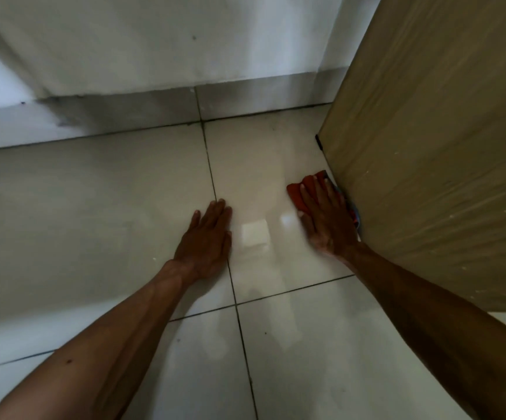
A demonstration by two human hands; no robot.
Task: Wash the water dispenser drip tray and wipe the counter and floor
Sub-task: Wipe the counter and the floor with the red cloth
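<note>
Both hands down on tiled floor (124, 207). L hand (207, 237) flat, fingers straight and together, palm on tile across dark grout line, holding nothing. R hand (327, 219) flat too, fingers straight, pressing red cloth (298, 189) to floor; cloth sticks out past fingertips and thumb side. Cloth lies w/ far edge right against base of tan cabinet (442, 147), well R of L hand. Hands apart, 1 glossy tile patch between. White wall (154, 40) and skirting beyond.

The right hand (326, 219) covers most of the red cloth (294, 191) and looks blurred.
</note>
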